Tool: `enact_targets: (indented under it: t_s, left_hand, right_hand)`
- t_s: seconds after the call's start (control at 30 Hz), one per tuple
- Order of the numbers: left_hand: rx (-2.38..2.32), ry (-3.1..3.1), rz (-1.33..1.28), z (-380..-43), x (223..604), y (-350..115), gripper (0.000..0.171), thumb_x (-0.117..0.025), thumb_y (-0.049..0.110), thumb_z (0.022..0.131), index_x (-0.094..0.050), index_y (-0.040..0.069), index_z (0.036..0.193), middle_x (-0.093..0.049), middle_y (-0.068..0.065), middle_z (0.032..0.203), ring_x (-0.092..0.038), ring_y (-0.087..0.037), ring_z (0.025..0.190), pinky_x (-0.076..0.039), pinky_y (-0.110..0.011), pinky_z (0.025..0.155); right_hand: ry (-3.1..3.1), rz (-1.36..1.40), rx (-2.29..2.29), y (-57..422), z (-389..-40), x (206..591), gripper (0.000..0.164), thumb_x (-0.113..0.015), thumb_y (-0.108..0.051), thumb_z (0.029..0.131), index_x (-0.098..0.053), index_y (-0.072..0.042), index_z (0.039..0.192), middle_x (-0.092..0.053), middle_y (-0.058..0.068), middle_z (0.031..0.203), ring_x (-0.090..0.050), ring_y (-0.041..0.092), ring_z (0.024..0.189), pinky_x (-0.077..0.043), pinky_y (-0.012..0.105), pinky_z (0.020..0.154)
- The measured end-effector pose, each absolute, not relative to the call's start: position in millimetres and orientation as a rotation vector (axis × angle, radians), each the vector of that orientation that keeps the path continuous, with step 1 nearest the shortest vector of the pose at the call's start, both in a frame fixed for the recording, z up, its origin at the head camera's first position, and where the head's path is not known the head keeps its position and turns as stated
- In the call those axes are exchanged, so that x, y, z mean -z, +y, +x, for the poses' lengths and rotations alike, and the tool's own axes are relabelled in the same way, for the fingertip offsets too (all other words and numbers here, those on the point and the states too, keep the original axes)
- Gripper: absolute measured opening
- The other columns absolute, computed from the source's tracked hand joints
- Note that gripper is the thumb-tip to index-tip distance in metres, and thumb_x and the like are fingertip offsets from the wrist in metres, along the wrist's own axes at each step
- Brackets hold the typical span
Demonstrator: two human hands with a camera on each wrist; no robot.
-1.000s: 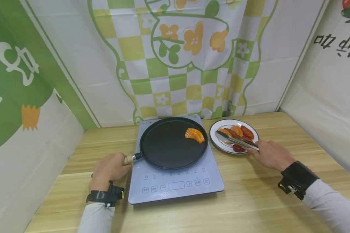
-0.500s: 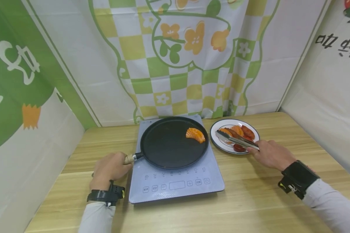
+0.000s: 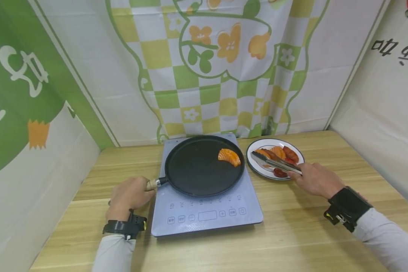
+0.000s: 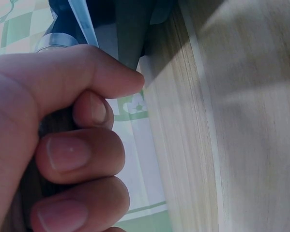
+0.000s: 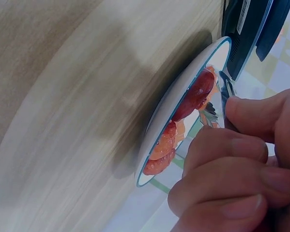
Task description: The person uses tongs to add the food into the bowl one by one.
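Note:
My left hand [image 3: 130, 194] grips the pale wooden handle [image 3: 152, 184] of a flat black frying pan [image 3: 197, 170], fingers curled round it in the left wrist view. An orange, white-striped salmon slice [image 3: 229, 157] lies near the pan's right side. My right hand [image 3: 317, 179] holds metal tongs [image 3: 278, 164] with dark tips over a white plate [image 3: 252, 151] with a dark rim line. Under and around the tongs are orange salmon slices [image 3: 278, 152] and reddish-brown sausage-like pieces [image 5: 195, 95]. Whether the tongs pinch any of them, I cannot tell.
The pan sits on a grey induction cooktop [image 3: 207, 226] with touch controls along its front. Both stand on a wooden table [image 3: 292, 230]. A green-and-yellow checked curtain [image 3: 187, 102] hangs right behind, and printed cloth walls [image 3: 370, 109] enclose both sides.
The whole head view has shifted slightly to the right. Both hands, the pan, the tongs and the food keep nearly the same places relative to one another.

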State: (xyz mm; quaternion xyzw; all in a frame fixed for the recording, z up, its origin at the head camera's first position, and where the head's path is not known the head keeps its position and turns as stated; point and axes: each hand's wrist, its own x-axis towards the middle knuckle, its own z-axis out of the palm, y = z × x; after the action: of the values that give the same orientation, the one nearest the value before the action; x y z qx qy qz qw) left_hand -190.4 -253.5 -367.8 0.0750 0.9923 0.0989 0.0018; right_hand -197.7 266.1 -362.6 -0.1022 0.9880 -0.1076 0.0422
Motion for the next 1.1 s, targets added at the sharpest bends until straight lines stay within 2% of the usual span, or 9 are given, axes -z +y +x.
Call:
enact_targets:
  t_s: [0.47,1.1]
  left_hand:
    - [-0.312,3.11,0.246,-191.0,366.7,-252.6,0.032,-0.06,0.033,0.085,-0.044,0.017,0.062,-0.043,0.001,0.059,-0.043,-0.017,0.056,-0.033,-0.035,0.051]
    - [-0.315,3.098,0.247,-191.3,367.3,-253.3,0.033,-0.059,0.033,0.086,-0.043,0.016,0.063,-0.043,0.001,0.059,-0.043,-0.017,0.056,-0.032,-0.035,0.05]
  right_hand:
    - [3.044,-0.317,0.299,265.8,-199.2,360.9,0.039,-0.044,-0.048,0.097,-0.057,-0.012,0.09,-0.047,0.001,0.068,-0.048,0.019,0.061,-0.036,0.035,0.049]
    - [3.033,-0.316,0.316,264.8,-198.7,360.1,0.036,-0.044,-0.046,0.097,-0.056,-0.013,0.088,-0.046,0.002,0.066,-0.047,0.018,0.058,-0.035,0.035,0.048]
